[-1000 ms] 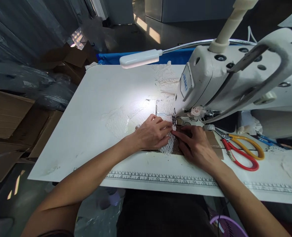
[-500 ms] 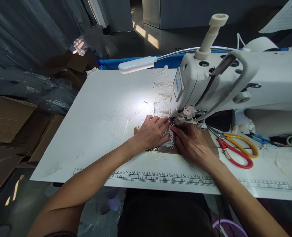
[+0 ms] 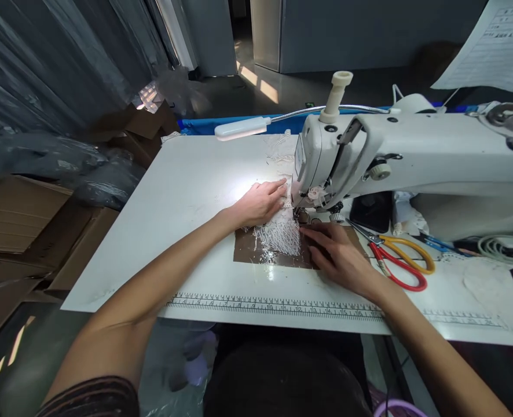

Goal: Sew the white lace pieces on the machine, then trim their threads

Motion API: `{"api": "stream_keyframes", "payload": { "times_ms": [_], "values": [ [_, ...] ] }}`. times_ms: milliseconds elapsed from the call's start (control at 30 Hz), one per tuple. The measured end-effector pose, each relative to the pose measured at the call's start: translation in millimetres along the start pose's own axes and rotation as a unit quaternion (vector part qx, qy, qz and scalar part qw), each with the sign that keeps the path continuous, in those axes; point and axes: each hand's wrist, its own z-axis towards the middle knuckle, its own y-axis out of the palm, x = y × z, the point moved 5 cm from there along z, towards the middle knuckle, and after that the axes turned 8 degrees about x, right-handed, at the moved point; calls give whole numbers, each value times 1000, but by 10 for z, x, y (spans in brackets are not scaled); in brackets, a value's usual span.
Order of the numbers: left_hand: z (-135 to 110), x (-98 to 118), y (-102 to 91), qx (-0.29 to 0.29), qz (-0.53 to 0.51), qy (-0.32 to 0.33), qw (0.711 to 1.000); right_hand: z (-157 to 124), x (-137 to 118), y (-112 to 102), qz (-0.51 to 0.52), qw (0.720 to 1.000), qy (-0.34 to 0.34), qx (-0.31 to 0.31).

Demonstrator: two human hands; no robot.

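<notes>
White lace [image 3: 279, 234] lies under the needle area of a white sewing machine [image 3: 321, 156], over a brown plate [image 3: 248, 249] on the table. My left hand [image 3: 260, 202] rests on the lace's far part, left of the machine head, with its fingers stretched forward. Close to the needle, my right hand [image 3: 337, 252] lies on the plate with fingers extended, the fingertips touching the lace's right edge. Neither hand grips the lace. The presser foot is partly hidden by the machine head.
Scissors with red and yellow handles [image 3: 399, 263] lie right of my right hand. A white lamp [image 3: 242, 128] on a bendable stalk lights the table. A printed ruler [image 3: 274, 307] runs along the front edge. Cardboard boxes [image 3: 26, 214] stand at the left.
My left hand has moved away from the needle, forward and left, baring more lace. My right hand stays beside the needle. The camera view has shifted.
</notes>
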Motion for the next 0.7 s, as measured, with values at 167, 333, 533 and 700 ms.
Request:
{"api": "stream_keyframes", "payload": {
  "times_ms": [167,333,533,700],
  "values": [
    [-251,293,-187,26,-74,27,997,-124,101,-206,68,997,29,10],
    [-463,548,-197,-16,-207,60,976,-175,43,-201,88,995,32,25],
    [-472,507,-132,11,-248,15,969,-81,-43,-149,105,994,9,26],
    [-453,531,-182,68,-251,3,966,90,-99,20,99,995,-18,-28]
  ]
}}
